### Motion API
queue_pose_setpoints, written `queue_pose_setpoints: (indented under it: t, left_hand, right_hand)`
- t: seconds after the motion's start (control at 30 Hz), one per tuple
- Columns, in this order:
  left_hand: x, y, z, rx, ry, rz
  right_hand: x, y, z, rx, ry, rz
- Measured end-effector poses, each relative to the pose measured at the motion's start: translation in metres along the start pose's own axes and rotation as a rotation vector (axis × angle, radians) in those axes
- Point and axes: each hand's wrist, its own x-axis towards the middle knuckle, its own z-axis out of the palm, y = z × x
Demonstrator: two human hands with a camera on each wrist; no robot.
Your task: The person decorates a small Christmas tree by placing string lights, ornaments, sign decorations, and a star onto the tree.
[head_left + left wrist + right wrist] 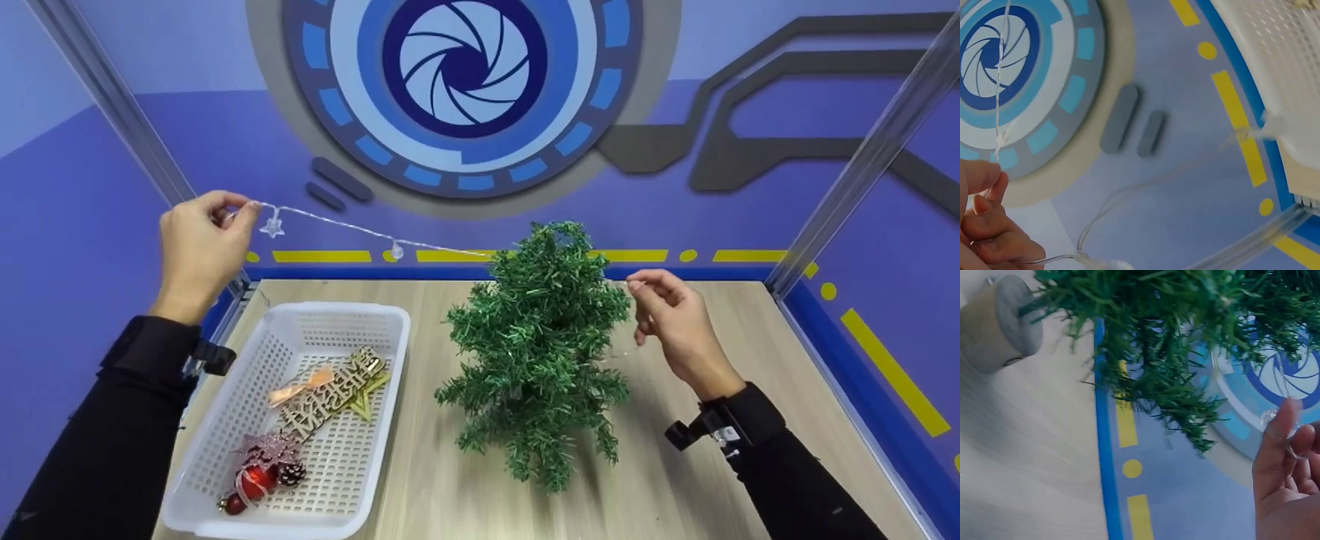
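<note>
A small green artificial Christmas tree [547,337] stands on the wooden table, its grey round base [1019,318] showing in the right wrist view. Between finger and thumb, my left hand [202,240] pinches a clear fairy-light string [337,223], raised at the upper left. A star-shaped light [272,225] and a round one [397,250] hang from the stretch that slopes down to the treetop, where the string passes behind the branches. To the right of the tree, my right hand [679,322] pinches another part of the string, with a clear bulb [1267,417] by the thumb.
A white perforated basket [403,367] sits left of the tree. In it lie a gold lettered sign [319,401], a gold star [367,397], an orange bow [300,388], red ornaments [257,482] and a pinecone [291,473]. A patterned wall stands behind the table.
</note>
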Motion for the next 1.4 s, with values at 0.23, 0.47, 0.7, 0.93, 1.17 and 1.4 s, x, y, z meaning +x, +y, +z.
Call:
queue_pose_setpoints:
  t: [0.23,0.47,0.7,0.93,1.17,1.4]
  left_hand:
    - [0.007,0.009,0.010,-0.052,0.051,0.006]
    - [0.015,0.011,0.021,-0.087,0.115,-0.030]
    - [0.020,0.009,0.032,-0.023,0.085,-0.133]
    - [0.016,-0.001,0.042,0.047,0.011,-0.203]
    - [0.015,-0.017,0.033,0.105,-0.007,-0.313]
    - [0.016,-0.024,0.004,-0.070,0.071,-0.416]
  right_hand:
    - [-0.005,-0.006,-0.005,-0.042,-0.007,0.027]
    - [-0.005,-0.006,0.001,-0.152,0.009,0.018]
    - [0.002,-0.002,0.013,-0.210,0.085,0.045]
    - [0.010,0.004,0.028,-0.121,0.153,0.079]
    - [0.011,0.010,0.031,-0.190,0.005,0.110]
    - [0.004,0.010,0.026,-0.117,-0.155,0.112]
